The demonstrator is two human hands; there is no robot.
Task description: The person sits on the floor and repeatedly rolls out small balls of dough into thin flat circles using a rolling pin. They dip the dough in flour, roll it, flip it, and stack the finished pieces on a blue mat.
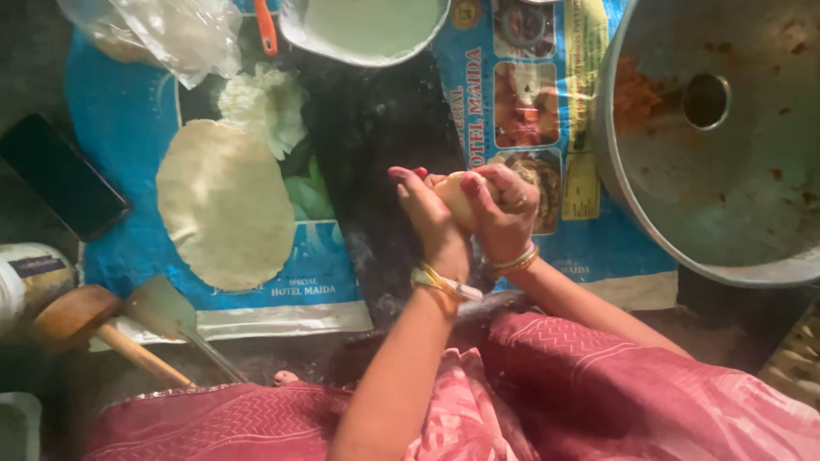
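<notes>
Rolling: a dough ball (453, 198) is pressed between two palms, held above the dark board (376, 145).
Left hand (431, 224): curled around the near side of the dough ball, fingers bent up over it, a gold bangle seen at the wrist.
Right hand (506, 212): cupped against the far side of the dough ball, fingers wrapped over its top, bangles seen at the wrist.
Dough ball: pale and round, mostly hidden by both hands, held just off the right edge of the dark board.
Flat dough round (224, 203): laid out left of the dark board, on the blue printed sack (128, 128).
White bowl (367, 27): set beyond the dark board, at its far end.
Big metal pan (726, 171): placed well to the right of the dark board, a hole seen in its middle, reddish smears on it.
Plastic bag (171, 34): crumpled, far left of the dark board's top end.
Spatula (166, 312): laid at the near left of the dark board, beside a wooden handle (141, 354).
Phone (61, 175): lying dark, far left of the board.
</notes>
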